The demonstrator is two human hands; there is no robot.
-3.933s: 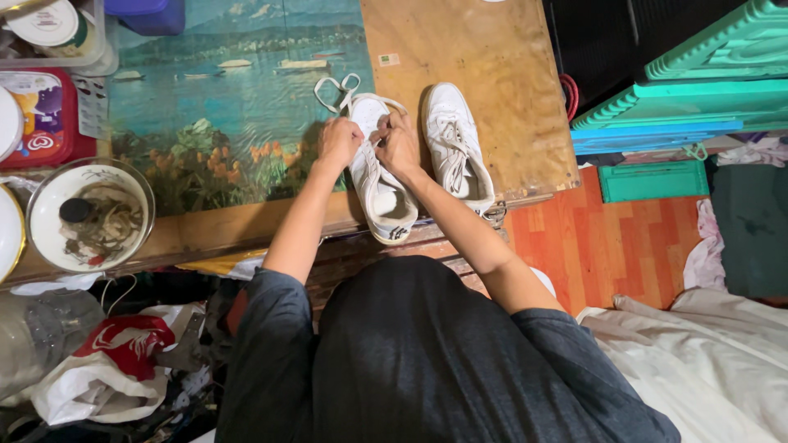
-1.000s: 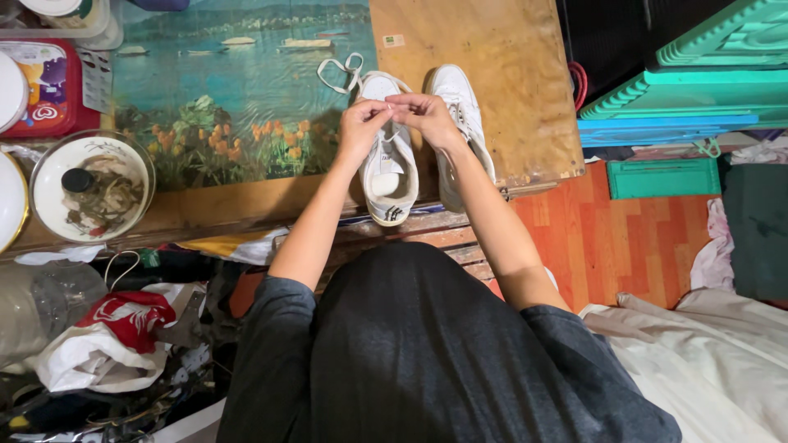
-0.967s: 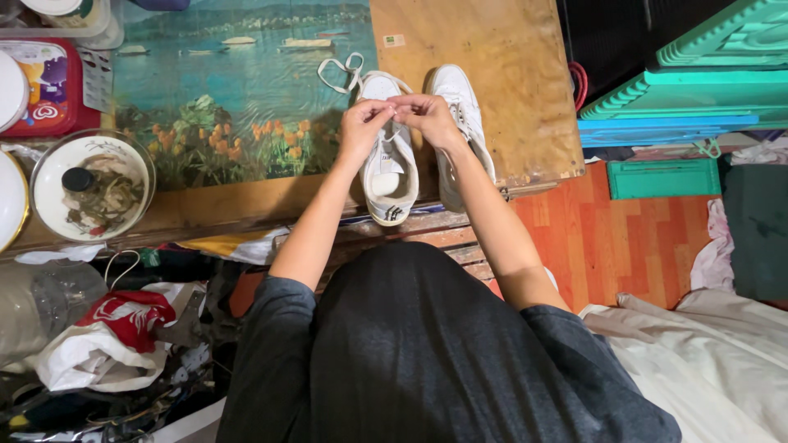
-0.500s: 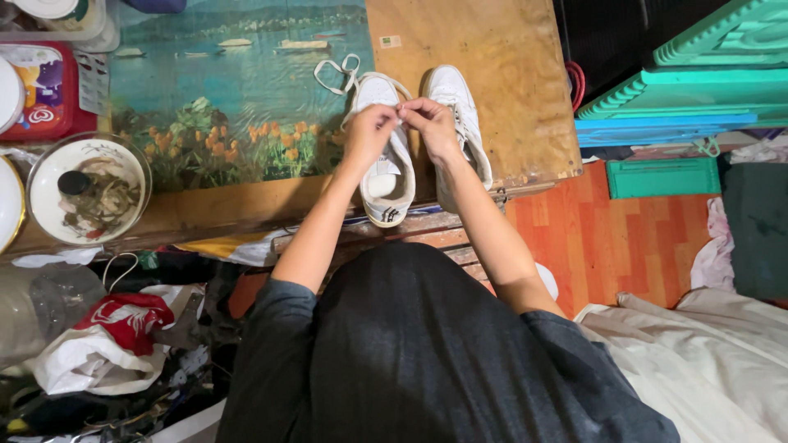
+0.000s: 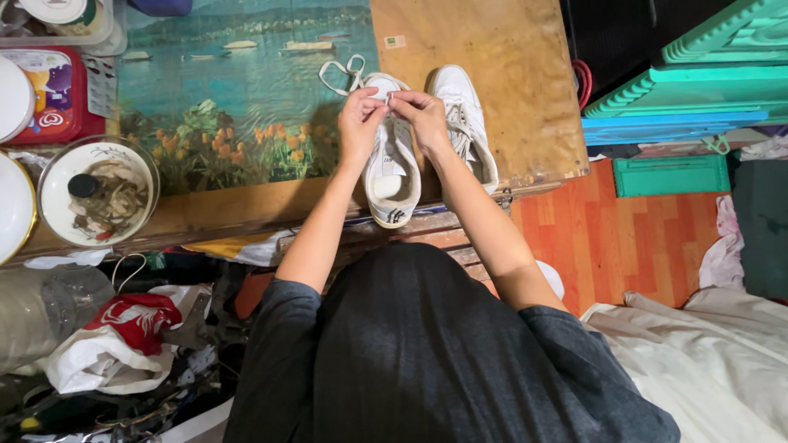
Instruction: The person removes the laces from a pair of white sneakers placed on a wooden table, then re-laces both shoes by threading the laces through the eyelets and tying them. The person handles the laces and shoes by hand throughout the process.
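Observation:
Two white sneakers stand side by side on a wooden table [image 5: 509,90], toes pointing away from me. My left hand [image 5: 359,119] and my right hand [image 5: 420,115] meet over the front of the left sneaker [image 5: 391,176], both pinching its white shoelace [image 5: 341,78]. The lace's free end loops on the table beyond the toe. My right wrist partly covers the right sneaker [image 5: 464,111], which lies untouched with its laces in place.
A landscape picture [image 5: 238,90] covers the table's left part. A bowl [image 5: 94,193] of tangled cords, a red tub [image 5: 49,94] and plates sit at the left. Green and blue plastic crates [image 5: 689,90] stand right; bags [image 5: 115,344] and cloth lie on the floor.
Both hands have shifted a little farther up the left sneaker toward its toe, still pinching the lace. The sneakers have not moved.

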